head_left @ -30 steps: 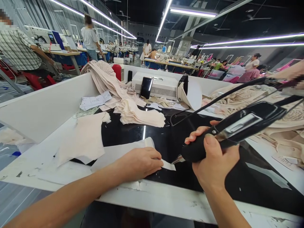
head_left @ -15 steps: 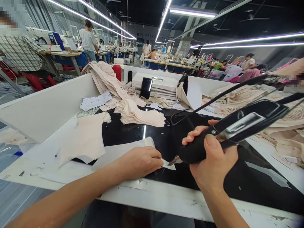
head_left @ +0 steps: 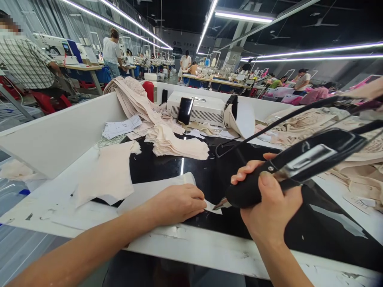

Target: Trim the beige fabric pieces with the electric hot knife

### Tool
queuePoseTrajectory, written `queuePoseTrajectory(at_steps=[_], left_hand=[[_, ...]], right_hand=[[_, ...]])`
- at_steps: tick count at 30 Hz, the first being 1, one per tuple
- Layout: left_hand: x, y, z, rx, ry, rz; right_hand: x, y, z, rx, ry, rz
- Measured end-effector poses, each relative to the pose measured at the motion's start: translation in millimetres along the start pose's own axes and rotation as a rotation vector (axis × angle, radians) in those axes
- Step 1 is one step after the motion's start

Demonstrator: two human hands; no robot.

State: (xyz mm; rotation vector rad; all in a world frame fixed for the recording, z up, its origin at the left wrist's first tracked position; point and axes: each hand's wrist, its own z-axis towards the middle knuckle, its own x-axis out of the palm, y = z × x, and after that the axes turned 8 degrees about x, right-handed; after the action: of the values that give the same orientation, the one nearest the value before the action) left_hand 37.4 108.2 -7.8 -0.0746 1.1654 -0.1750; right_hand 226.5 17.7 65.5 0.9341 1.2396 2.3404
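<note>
My right hand (head_left: 271,211) is wrapped round a black corded hand tool (head_left: 287,163) with a silver lever on its side and a pointed metal tip. That tip rests on the narrow end of a pale fabric piece (head_left: 161,189), just right of my left fingers. My left hand (head_left: 179,203) has its fingers pressed together, pinching the fabric down on a glossy black board (head_left: 206,171). My palm hides part of the piece. Behind it lies a stack of cream fabric pieces (head_left: 179,144), and to the left is a flat cream fabric piece (head_left: 104,173).
A white vented box (head_left: 196,107) stands at the back with a phone (head_left: 185,111) leaning on it. Cream fabric heaps lie at the left rear and right (head_left: 359,159). A low white wall (head_left: 60,139) edges the table. Co-workers sit and stand beyond.
The camera view has shifted very slightly. Both hands, the tool and the fabric piece hold almost the same places; a person at the far right has shifted posture.
</note>
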Motion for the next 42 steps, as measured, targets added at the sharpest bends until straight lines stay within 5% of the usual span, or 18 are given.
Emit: queuePoseTrajectory(at_steps=[26,42], left_hand=[[-12.6,5,-2,0.029,-0.221,-0.033],[2.1,9,13,0.081,-0.069,0.001]], right_hand=[[-9,-9,17,-0.073,-0.046,0.004],[-9,-25,16,-0.1,-0.015,-0.08]])
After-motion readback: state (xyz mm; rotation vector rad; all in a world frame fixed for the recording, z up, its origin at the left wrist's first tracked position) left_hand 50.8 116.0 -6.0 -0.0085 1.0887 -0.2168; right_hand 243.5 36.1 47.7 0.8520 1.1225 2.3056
